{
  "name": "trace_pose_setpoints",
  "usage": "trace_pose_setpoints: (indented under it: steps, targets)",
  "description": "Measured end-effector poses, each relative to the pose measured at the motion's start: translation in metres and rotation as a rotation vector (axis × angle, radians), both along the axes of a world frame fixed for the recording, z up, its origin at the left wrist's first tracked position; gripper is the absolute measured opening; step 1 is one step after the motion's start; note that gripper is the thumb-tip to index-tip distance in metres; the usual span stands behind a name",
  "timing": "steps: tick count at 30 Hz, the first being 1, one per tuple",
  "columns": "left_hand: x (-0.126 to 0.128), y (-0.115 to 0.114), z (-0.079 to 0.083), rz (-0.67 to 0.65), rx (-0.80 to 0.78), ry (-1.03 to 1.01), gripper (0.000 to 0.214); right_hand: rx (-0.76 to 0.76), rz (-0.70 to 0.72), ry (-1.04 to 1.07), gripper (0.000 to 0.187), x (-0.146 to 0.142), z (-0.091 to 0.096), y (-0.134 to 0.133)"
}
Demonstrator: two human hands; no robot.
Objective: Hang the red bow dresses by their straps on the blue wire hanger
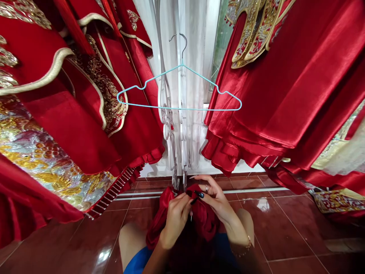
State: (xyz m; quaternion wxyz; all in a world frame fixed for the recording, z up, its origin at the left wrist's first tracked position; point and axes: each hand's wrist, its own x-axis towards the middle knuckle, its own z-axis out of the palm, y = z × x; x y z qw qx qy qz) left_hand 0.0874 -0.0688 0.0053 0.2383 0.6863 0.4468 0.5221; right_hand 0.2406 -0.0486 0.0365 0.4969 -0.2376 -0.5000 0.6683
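Observation:
My left hand (175, 219) and my right hand (213, 199) meet low in the middle, both closed on a bunched piece of red cloth (203, 222) that lies over my lap. The fingers pinch the cloth's upper edge; a ring shows on the right hand and a bracelet on its wrist. Above them an empty light-blue wire hanger (179, 89) hangs in front of a white curtain (185, 57).
Red satin garments with gold embroidery hang close on the left (71, 114) and on the right (285, 95). A white ornate metal stand (171, 148) rises behind the hands. The floor is glossy red-brown tile (285, 228). My bare knees show below.

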Motion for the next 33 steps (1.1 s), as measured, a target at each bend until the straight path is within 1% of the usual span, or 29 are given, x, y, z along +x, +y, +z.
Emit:
trace_pose_setpoints:
  steps: [2,4,5,6,8,10,11,12,13,14,16,17,18,19,20,22,24,26,29,31,33]
  targets:
    - [0.002,-0.001,-0.004,0.082,-0.106,-0.187,0.054,-0.044,-0.116,0.033,0.043,0.004,-0.003,0.002]
    - [-0.001,-0.001,-0.005,0.195,-0.221,-0.393,0.056,-0.041,-0.301,0.017,0.042,0.017,-0.009,0.008]
    - [-0.004,0.000,-0.005,0.260,-0.254,-0.474,0.057,-0.025,-0.404,-0.033,0.041,0.027,-0.013,0.013]
    - [-0.008,0.001,-0.005,0.317,-0.271,-0.539,0.057,-0.003,-0.499,-0.121,0.038,0.039,-0.018,0.018]
    - [-0.013,0.002,-0.002,0.389,-0.289,-0.611,0.058,0.067,-0.692,-0.395,0.034,0.062,-0.027,0.027]
    - [-0.015,0.001,0.000,0.400,-0.316,-0.616,0.059,0.182,-0.896,-0.676,0.033,0.077,-0.033,0.031]
    - [-0.013,0.001,0.002,0.384,-0.333,-0.602,0.060,0.245,-0.962,-0.748,0.033,0.079,-0.034,0.031]
    - [-0.011,0.001,0.003,0.358,-0.354,-0.582,0.061,0.303,-0.976,-0.756,0.031,0.076,-0.034,0.028]
    - [-0.009,0.001,0.004,0.329,-0.377,-0.559,0.061,0.350,-0.918,-0.716,0.029,0.070,-0.032,0.024]
    - [-0.006,0.001,0.004,0.301,-0.400,-0.536,0.062,0.385,-0.789,-0.651,0.026,0.059,-0.031,0.018]
    - [-0.002,0.000,0.006,0.260,-0.440,-0.490,0.063,0.436,-0.430,-0.561,0.027,0.033,-0.029,0.005]
    - [-0.001,0.000,0.006,0.251,-0.452,-0.467,0.063,0.457,-0.276,-0.555,0.029,0.018,-0.028,-0.001]
    - [-0.001,-0.001,0.007,0.246,-0.460,-0.444,0.062,0.471,-0.171,-0.562,0.032,0.005,-0.029,-0.006]
    - [-0.002,-0.002,0.007,0.244,-0.463,-0.420,0.061,0.480,-0.113,-0.572,0.034,-0.006,-0.030,-0.010]
    - [-0.003,-0.003,0.008,0.242,-0.463,-0.396,0.059,0.484,-0.096,-0.580,0.034,-0.015,-0.032,-0.012]
    - [-0.006,-0.006,0.008,0.230,-0.462,-0.347,0.055,0.488,-0.139,-0.586,0.025,-0.026,-0.037,-0.013]
    - [-0.009,-0.008,0.009,0.215,-0.463,-0.304,0.050,0.495,-0.172,-0.595,0.017,-0.029,-0.041,-0.011]
    - [-0.011,-0.008,0.008,0.209,-0.463,-0.273,0.047,0.508,-0.177,-0.582,0.014,-0.028,-0.043,-0.008]
    - [-0.010,-0.007,0.007,0.212,-0.466,-0.250,0.044,0.534,-0.224,-0.541,0.017,-0.025,-0.045,-0.007]
    - [-0.008,-0.005,0.006,0.198,-0.477,-0.236,0.043,0.547,-0.271,-0.534,0.024,-0.024,-0.045,-0.008]
    - [-0.007,-0.005,0.005,0.176,-0.476,-0.216,0.042,0.569,-0.288,-0.565,0.030,-0.024,-0.046,-0.011]
